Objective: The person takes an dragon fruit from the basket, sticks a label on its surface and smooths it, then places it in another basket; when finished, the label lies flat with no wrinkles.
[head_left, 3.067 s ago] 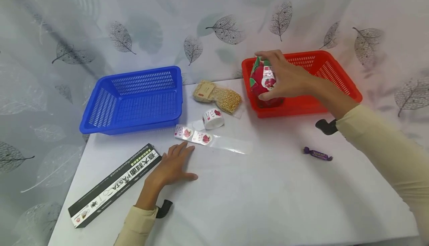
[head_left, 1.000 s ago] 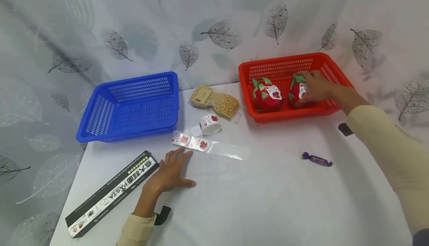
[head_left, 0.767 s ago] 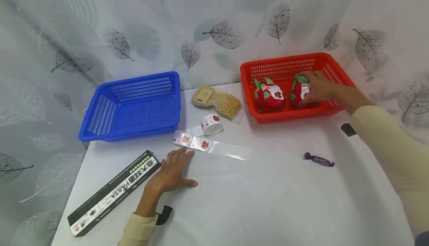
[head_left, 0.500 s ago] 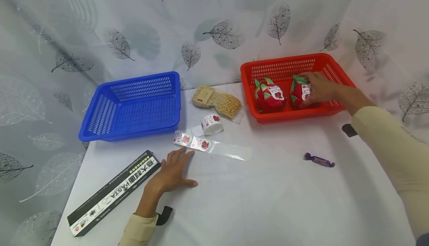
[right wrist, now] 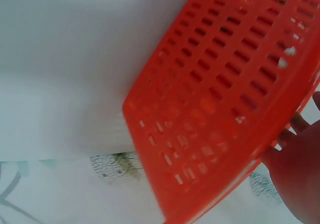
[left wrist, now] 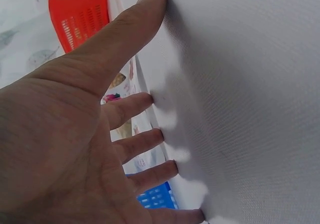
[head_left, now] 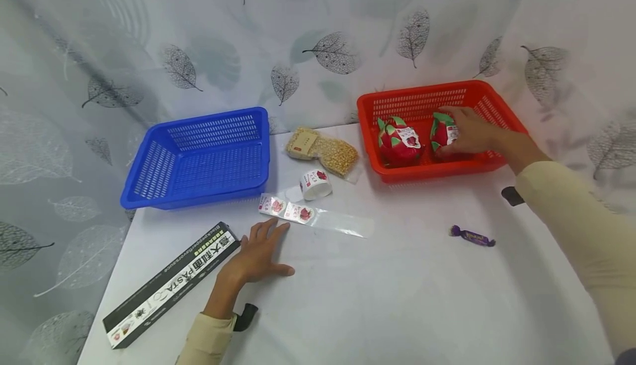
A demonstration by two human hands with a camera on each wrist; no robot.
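My right hand reaches into the red basket, thumb and fingers around a red dragon fruit with green leaf tips and a white label. A second labelled dragon fruit lies to its left in the same basket. In the right wrist view the basket wall hides the held fruit, and the hand shows only at the right edge. My left hand rests with spread fingers, fingertips on the white table. It lies between the black-and-white pasta box and a label strip.
A blue basket stands at the back left. Between the baskets lie a bag of yellow grains with a brown label and a label roll. A purple-wrapped candy lies at the right. A leaf-patterned curtain hangs behind.
Since the oldest frame, my right hand has carried the dragon fruit from above the red basket's left end down into its right part. The left hand has stayed in place.
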